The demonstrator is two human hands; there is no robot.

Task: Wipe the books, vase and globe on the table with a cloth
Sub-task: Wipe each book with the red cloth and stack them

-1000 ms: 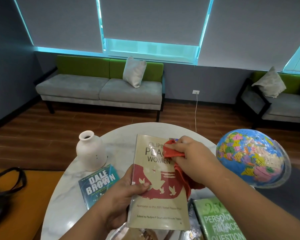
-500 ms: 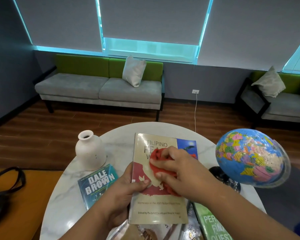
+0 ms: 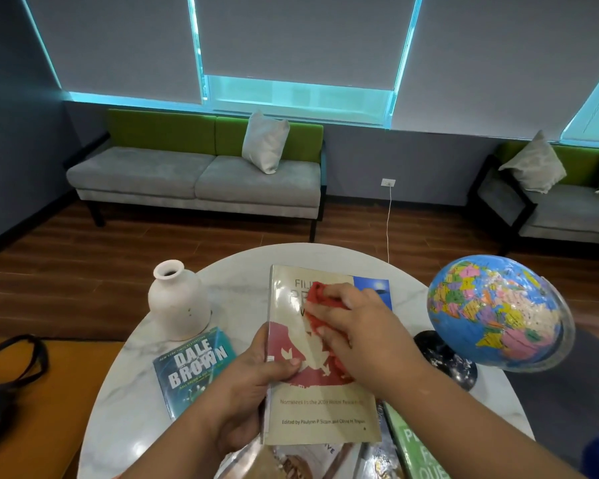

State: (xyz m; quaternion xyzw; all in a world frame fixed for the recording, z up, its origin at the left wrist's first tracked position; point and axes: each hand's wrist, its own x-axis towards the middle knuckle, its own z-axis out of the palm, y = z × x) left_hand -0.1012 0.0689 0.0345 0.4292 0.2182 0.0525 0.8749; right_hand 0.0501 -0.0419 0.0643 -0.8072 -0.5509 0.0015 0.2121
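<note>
Having been dragged mid-cover, the cloth (image 3: 320, 299) is clutched by the right hand (image 3: 363, 335); the book (image 3: 322, 414), judged half-wiped, is gripped by the left hand (image 3: 246, 385).

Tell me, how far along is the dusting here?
Nothing shows as finished. In hand: the left hand grips the beige book while the right hand holds the red cloth against its cover. Apparently left: the vase, the globe, the Dale Brown book and the green book, none being touched.

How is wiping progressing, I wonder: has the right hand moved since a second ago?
Yes. The right hand, with the cloth, slid left, away from the globe, over the book.
</note>
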